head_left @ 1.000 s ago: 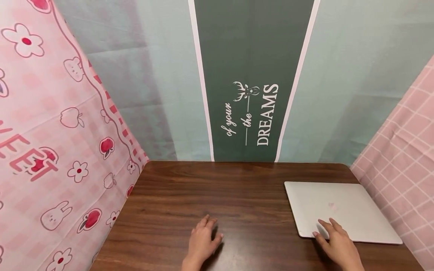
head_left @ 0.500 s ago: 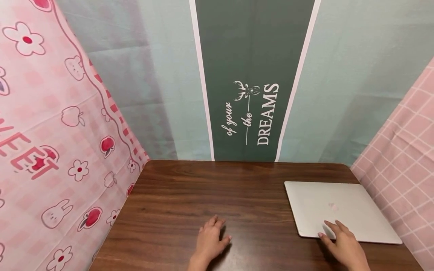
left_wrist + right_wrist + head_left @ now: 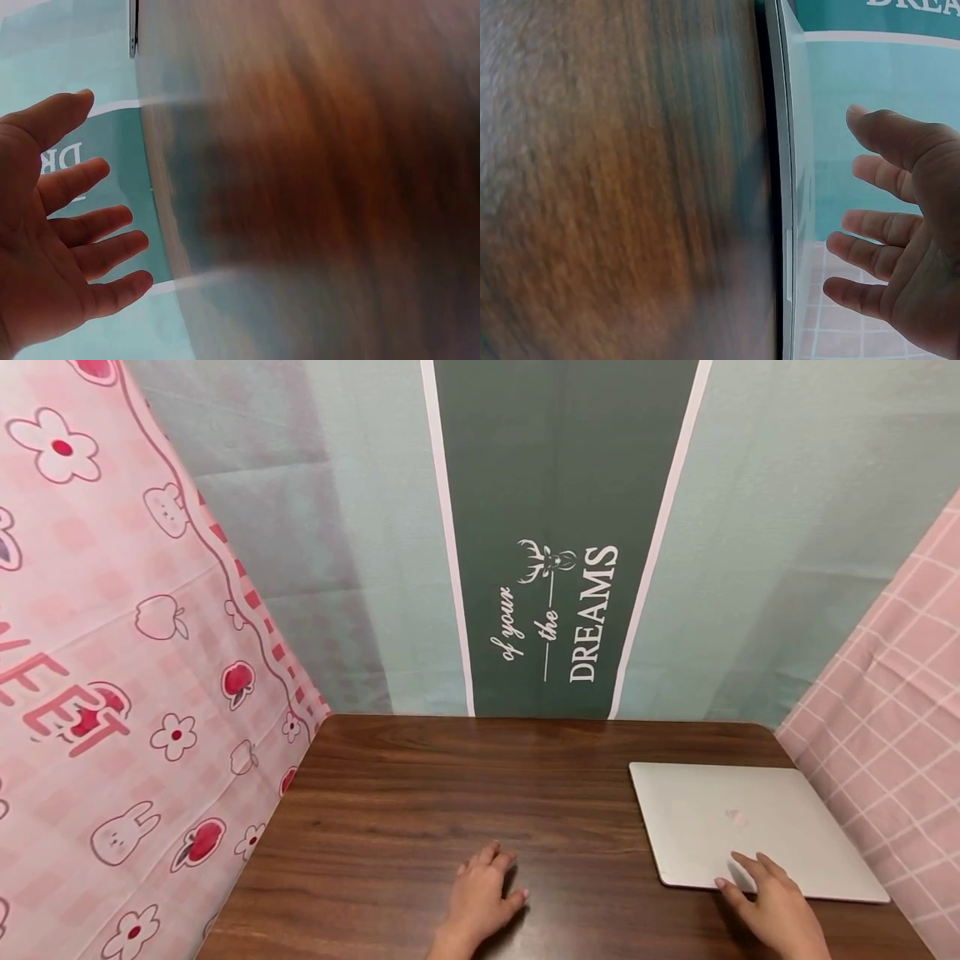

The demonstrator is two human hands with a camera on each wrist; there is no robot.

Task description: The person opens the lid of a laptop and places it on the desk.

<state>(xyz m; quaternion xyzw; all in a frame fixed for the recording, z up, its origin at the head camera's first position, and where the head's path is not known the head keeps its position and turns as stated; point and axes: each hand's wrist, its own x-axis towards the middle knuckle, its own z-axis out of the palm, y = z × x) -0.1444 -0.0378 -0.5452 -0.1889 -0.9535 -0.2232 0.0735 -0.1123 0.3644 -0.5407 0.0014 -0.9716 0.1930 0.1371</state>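
Note:
A closed silver laptop [image 3: 757, 827] lies flat on the right side of the brown wooden table [image 3: 420, 793]. My right hand [image 3: 780, 906] hovers over its front edge, fingers spread and relaxed. In the right wrist view that hand [image 3: 907, 232] holds nothing, with the laptop's thin side [image 3: 786, 187] beyond the fingertips. Left of the laptop, my left hand [image 3: 483, 893] is held over the front middle of the table. The left wrist view shows the same hand [image 3: 67, 225] with its fingers apart and nothing in them.
Behind the table hangs a green and pale blue curtain [image 3: 562, 460] with white lettering. A pink patterned cloth [image 3: 172, 677] borders the left side, and a pink checked cloth [image 3: 892, 693] borders the right, close to the laptop.
Both hands have drifted to the right and slightly nearer the front edge of the table. The laptop has stayed in place.

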